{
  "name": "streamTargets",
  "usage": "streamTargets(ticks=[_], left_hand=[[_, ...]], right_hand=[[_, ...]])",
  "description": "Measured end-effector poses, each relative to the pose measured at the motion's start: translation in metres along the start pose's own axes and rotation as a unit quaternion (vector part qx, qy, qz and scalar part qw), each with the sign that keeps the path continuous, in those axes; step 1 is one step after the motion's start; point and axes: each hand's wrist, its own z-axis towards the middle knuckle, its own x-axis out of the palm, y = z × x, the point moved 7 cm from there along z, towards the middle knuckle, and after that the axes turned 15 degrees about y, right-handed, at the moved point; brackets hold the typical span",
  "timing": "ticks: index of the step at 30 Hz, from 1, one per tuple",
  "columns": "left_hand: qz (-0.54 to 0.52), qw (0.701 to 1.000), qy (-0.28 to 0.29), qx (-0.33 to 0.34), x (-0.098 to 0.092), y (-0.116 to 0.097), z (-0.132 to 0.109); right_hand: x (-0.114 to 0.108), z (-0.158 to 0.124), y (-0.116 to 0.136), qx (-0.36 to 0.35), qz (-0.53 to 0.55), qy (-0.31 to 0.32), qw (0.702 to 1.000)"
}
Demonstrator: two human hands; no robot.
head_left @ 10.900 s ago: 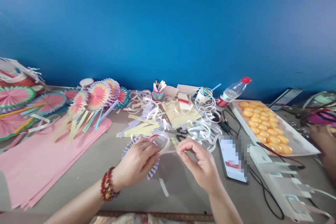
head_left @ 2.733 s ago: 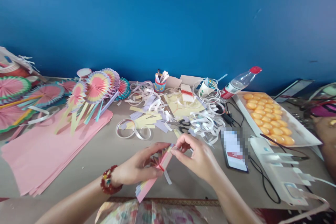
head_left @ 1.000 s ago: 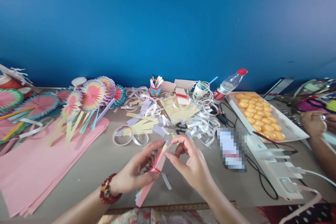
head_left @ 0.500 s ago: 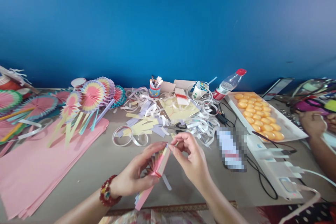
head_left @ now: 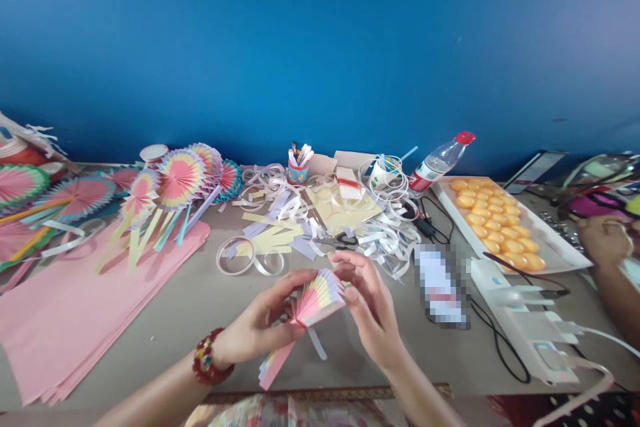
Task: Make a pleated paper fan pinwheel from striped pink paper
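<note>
My left hand is closed around a pleated paper fan, pink at the folds with yellow and lilac toward its outer edge. Red thread ties the fan at its middle. Its upper half is spread, while the lower half stays folded below my left fingers. My right hand has its thumb and curled fingers at the spread half's right edge. A narrow white strip sticks out beneath the fan. On the table just beyond lies a white roll of double-sided tape.
Pink paper sheets and finished rosettes lie left. Paper scraps and scissors are ahead. Right are a phone, a power strip, a bottle, a tray of orange items and another person's hand.
The fan's upper half has spread open and turned toward the right, showing its pleats. My right thumb and fingers have moved slightly right and down with its edge.
</note>
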Motion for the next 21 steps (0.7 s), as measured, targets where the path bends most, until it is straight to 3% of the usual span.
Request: streamTargets(ticks=[7, 12, 16, 21], left_hand=[[-0.058, 0.997, -0.026, -0.037, -0.002, 0.01, -0.002], [-0.052, 0.998, -0.023, -0.034, 0.001, 0.006, 0.0], [-0.046, 0.999, -0.018, -0.02, 0.004, 0.003, 0.0], [-0.034, 0.999, -0.017, -0.024, 0.004, 0.008, -0.003]], right_hand=[[0.005, -0.005, 0.01, -0.086, 0.018, 0.015, 0.996], [0.014, -0.001, 0.002, -0.034, -0.084, 0.014, 0.996], [0.019, 0.0, -0.003, -0.024, -0.083, -0.003, 0.996], [0.027, -0.002, -0.001, -0.021, -0.094, 0.02, 0.995]])
